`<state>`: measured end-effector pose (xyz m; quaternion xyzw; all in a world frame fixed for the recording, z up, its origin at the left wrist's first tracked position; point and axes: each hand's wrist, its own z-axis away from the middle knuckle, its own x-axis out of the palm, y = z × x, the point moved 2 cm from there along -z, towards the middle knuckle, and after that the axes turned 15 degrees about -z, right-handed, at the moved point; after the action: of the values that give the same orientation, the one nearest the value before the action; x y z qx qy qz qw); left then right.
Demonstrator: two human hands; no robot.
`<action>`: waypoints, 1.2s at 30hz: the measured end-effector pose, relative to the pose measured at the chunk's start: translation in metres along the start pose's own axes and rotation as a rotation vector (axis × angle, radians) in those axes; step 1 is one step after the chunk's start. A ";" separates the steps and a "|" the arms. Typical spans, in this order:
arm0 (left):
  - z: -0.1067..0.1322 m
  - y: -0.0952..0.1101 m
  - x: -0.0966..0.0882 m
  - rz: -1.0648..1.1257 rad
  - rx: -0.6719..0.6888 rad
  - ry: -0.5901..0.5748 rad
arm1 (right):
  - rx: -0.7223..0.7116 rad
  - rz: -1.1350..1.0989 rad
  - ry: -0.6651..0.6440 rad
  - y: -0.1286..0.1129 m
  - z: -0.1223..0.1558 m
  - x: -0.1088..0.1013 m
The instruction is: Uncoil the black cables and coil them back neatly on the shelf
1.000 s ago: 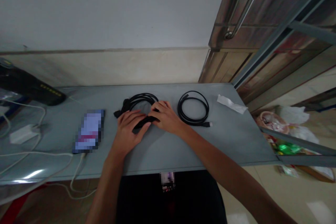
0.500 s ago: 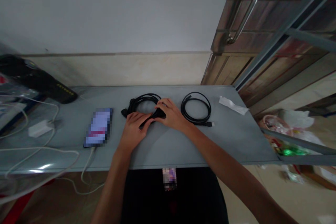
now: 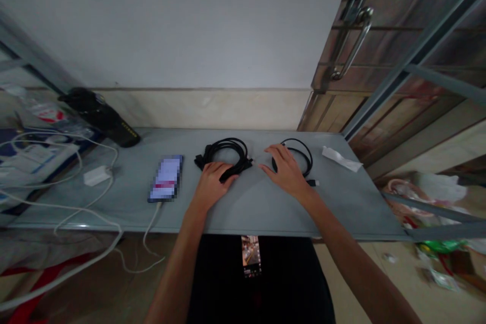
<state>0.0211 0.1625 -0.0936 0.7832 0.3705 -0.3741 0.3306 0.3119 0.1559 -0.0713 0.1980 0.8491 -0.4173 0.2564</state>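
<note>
A thick black coiled cable [image 3: 226,152] lies in the middle of the grey table [image 3: 243,202]. My left hand [image 3: 210,185] rests on its near edge, fingers curled over the black plug end. To the right lies a thinner black coiled cable [image 3: 299,154] with a plug at its near right. My right hand [image 3: 286,172] lies flat over the left part of that coil, fingers spread, holding nothing.
A phone [image 3: 166,178] lies left of the thick cable, with a white lead running off the front edge. A white charger [image 3: 97,175] and white cords sit far left, a black device [image 3: 100,114] behind them. White paper [image 3: 340,158] lies at the right; a metal door frame stands beyond.
My right hand has left the thick cable and moved right onto the thin coil. My left hand stays on the thick cable. The view has shifted leftward.
</note>
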 end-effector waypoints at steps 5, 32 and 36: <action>0.001 0.002 -0.003 0.001 -0.006 0.045 | 0.190 0.188 0.054 0.018 0.079 -0.036; 0.065 0.191 -0.026 0.714 -0.176 -0.403 | 0.271 0.025 0.080 -0.050 0.141 -0.026; 0.061 0.200 -0.041 0.879 -0.343 -0.337 | 0.255 -0.274 0.067 -0.100 0.139 -0.013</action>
<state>0.1479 -0.0012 -0.0423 0.7285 0.0029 -0.2543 0.6361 0.3045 -0.0159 -0.0748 0.1253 0.8163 -0.5458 0.1418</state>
